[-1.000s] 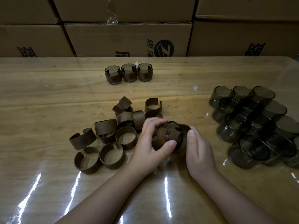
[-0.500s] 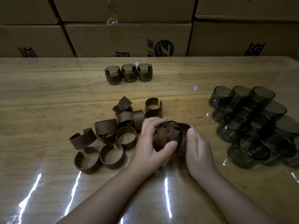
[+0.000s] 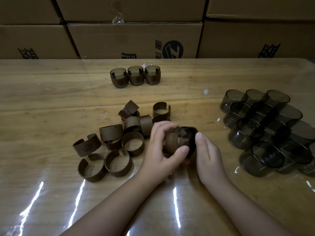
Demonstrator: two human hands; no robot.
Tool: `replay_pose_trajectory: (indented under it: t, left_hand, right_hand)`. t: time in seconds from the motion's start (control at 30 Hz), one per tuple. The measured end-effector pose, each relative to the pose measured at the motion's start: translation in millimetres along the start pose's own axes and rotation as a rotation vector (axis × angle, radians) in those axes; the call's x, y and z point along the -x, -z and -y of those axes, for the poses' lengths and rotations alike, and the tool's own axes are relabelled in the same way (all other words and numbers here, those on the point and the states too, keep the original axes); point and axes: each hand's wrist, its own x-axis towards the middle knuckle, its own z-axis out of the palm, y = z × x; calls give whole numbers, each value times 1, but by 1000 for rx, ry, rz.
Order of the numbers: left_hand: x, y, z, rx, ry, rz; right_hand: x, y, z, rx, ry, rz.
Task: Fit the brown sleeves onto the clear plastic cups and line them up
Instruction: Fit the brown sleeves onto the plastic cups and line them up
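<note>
Cup point(image 3: 186, 142) lies gripped between left hand point(image 3: 160, 150) and right hand point(image 3: 208, 155).

A wooden table point(image 3: 51, 103) fills most of the head view, its grain running left to right under a clear glossy cover sheet point(image 3: 255, 210) that throws back bright streaks of light near the front edge. A small white scrap point(image 3: 206, 91) lies on the surface right of centre. Behind the table's far edge stand stacked cardboard boxes point(image 3: 134, 40) with dark printed characters and a round logo point(image 3: 172, 49). Clear tape point(image 3: 116, 12) hangs loose on one box seam.
</note>
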Motion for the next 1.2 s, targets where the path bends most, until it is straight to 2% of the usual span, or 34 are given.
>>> replay_pose_trajectory:
  t: [0.1,0.23,0.43,0.53,0.67,0.97,1.2]
  left_hand:
    - [-3,6,3,209,171,54]
    - [-9,10,7,705,524,82]
    - [-13,16,9,1027,686,219]
    - [-12,13,10,1040,701,253]
    - [-14,12,10,1031,742,246]
    - [-13,10,13,1001,708,211]
    - [-13,10,12,1028,714,195]
  right_hand:
    - [-2,0,1,-38,-24,46]
    - [-6,0,1,-109,-86,84]
    - [-9,2,4,-241,-141,253]
    - [-12,6,2,-414,-253,343]
    - [-15,10,1,-436,-280,415]
    - [-20,17,4,-550,-326,454]
    - [-23,21,5,-664,-379,414]
